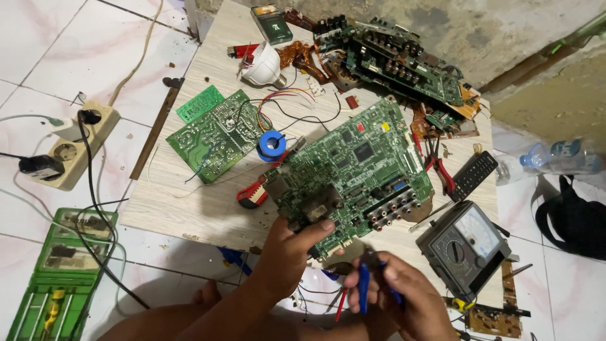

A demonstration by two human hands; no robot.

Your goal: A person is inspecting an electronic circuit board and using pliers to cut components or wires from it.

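Note:
My left hand (287,252) grips the near edge of a large green circuit board (356,167), thumb on top, holding it tilted above a low wooden table (183,202). My right hand (404,290) sits just below the board's near edge, closed on a tool with blue handles (364,287) whose jaws point up toward the board. The board carries chips and a row of round connectors near my hands.
More green boards (214,136) lie at the left, a blue solder spool (272,144) beside them, a pile of boards (398,57) at the back. An analog multimeter (466,246), red pliers (442,167) and a remote (472,175) lie right; a power strip (72,148) and green tool case (60,271) on the floor left.

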